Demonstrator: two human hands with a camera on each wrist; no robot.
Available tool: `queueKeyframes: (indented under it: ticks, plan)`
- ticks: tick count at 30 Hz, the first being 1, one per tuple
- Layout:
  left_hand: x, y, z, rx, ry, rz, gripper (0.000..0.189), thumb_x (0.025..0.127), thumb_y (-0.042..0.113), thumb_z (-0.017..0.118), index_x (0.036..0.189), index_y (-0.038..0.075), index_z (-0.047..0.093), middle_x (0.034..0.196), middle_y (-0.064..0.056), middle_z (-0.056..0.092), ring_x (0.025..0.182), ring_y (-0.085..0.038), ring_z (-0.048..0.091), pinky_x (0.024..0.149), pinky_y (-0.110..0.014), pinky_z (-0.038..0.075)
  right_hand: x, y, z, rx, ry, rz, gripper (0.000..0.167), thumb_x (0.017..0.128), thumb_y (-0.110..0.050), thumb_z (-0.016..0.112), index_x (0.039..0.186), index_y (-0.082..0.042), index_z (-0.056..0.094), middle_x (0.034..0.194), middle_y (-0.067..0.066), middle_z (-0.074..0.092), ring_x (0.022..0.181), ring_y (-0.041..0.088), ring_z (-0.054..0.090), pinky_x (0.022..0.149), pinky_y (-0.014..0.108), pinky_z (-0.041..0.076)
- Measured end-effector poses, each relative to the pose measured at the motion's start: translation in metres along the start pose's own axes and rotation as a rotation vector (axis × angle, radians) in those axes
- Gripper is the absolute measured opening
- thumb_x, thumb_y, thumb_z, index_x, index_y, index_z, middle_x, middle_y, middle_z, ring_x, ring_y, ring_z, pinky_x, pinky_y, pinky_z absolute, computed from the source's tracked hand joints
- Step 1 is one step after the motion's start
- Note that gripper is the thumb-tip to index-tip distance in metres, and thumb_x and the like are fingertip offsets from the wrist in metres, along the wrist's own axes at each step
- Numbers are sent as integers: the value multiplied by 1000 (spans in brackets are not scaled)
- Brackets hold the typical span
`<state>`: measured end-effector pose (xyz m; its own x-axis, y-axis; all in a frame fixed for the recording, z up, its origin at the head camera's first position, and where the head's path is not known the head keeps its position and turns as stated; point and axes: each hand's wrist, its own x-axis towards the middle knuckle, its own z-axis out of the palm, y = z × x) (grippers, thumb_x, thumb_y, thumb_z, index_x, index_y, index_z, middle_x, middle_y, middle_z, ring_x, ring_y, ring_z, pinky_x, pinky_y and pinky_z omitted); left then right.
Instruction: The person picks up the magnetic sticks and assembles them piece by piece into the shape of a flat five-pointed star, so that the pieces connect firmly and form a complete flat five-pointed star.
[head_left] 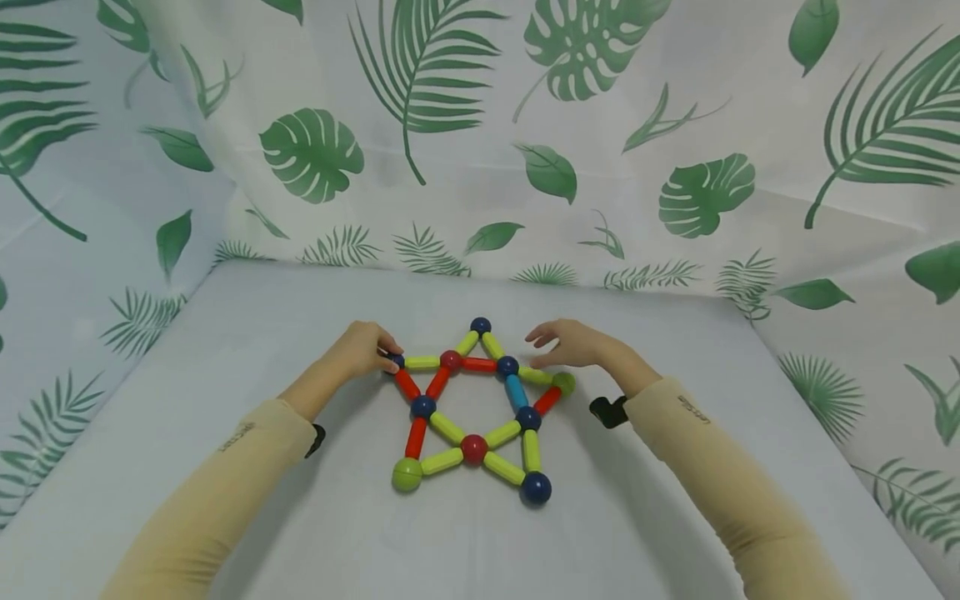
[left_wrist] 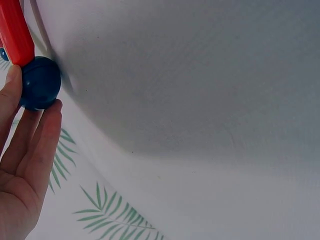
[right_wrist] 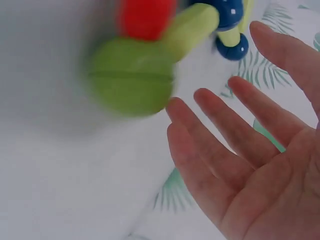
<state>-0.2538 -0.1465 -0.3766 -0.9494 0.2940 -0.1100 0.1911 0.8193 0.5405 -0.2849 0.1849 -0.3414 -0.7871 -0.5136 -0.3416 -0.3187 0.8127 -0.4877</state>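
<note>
On the white table lies a flat star of coloured rods and balls; one of its red balls sits at the lower inner corner. My left hand pinches the dark blue ball at the star's left tip between thumb and fingers. A red rod meets that ball in the left wrist view. My right hand hovers by the right tip, fingers spread and slightly bent, holding nothing. Close to its fingertips in the right wrist view is a light green ball, joined to a red rod and a yellow-green rod.
The star's top tip is a dark blue ball. Its lower tips are a green ball and a dark blue ball. A blue rod forms part of the inner ring. White leaf-print cloth stands behind and beside the table.
</note>
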Motion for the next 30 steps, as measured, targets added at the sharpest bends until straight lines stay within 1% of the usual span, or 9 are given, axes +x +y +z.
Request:
queueKeyframes:
  ticks: [4, 6, 8, 13, 17, 23, 27, 30]
  plan:
    - [-1, -1, 1, -14, 0, 10, 26, 76, 9, 74, 101, 0, 69, 100, -13, 67, 95, -27, 61, 80, -35, 49, -31, 18, 5, 42, 16, -21, 43, 85, -16, 64, 123, 2, 53, 121, 22, 54, 103, 34, 56, 85, 42, 48]
    - [-2, -1, 0, -20, -3, 5, 26, 77, 9, 73, 101, 0, 69, 101, -13, 66, 96, -27, 61, 81, -35, 49, -41, 27, 10, 62, 42, -38, 39, 85, -13, 64, 120, 2, 56, 119, 21, 56, 102, 34, 58, 82, 41, 49]
    - [-3, -1, -1, -20, -4, -4, 26, 77, 9, 73, 101, 0, 69, 101, -13, 66, 96, -28, 60, 81, -35, 49, -46, 35, 15, 77, 79, -70, 36, 84, -11, 65, 117, 2, 59, 116, 19, 58, 99, 33, 59, 81, 40, 50]
    - [-4, -2, -2, -10, 5, 1, 27, 77, 9, 73, 102, -1, 69, 102, -14, 66, 98, -29, 60, 83, -37, 48, -48, 47, 27, 102, 191, -119, 30, 83, -10, 66, 111, -1, 63, 110, 16, 62, 89, 26, 63, 75, 35, 52]
    - [-3, -4, 0, -9, 9, 10, 27, 77, 9, 73, 102, 0, 69, 103, -14, 66, 99, -29, 59, 83, -37, 48, -46, 49, 33, 108, 246, -101, 27, 82, -9, 67, 108, -2, 64, 106, 16, 63, 83, 24, 62, 72, 34, 52]
    - [-1, -3, 3, 15, 2, 26, 27, 77, 10, 73, 102, 0, 69, 103, -13, 66, 100, -29, 58, 82, -36, 48, -46, 50, 36, 106, 256, -84, 25, 82, -7, 67, 107, -2, 64, 104, 15, 63, 83, 24, 62, 73, 35, 52]
    - [0, -2, 4, 57, 2, 57, 27, 78, 10, 72, 103, 0, 68, 104, -14, 66, 102, -30, 57, 85, -38, 46, -46, 51, 36, 103, 258, -86, 25, 82, -7, 66, 107, -2, 64, 104, 15, 63, 83, 24, 62, 73, 35, 52]
    - [0, -1, 5, 81, 10, 71, 27, 79, 10, 71, 104, -1, 68, 105, -15, 65, 103, -30, 57, 88, -39, 45, -46, 51, 36, 105, 259, -94, 25, 83, -7, 65, 107, -1, 63, 105, 16, 63, 86, 26, 63, 75, 37, 52]
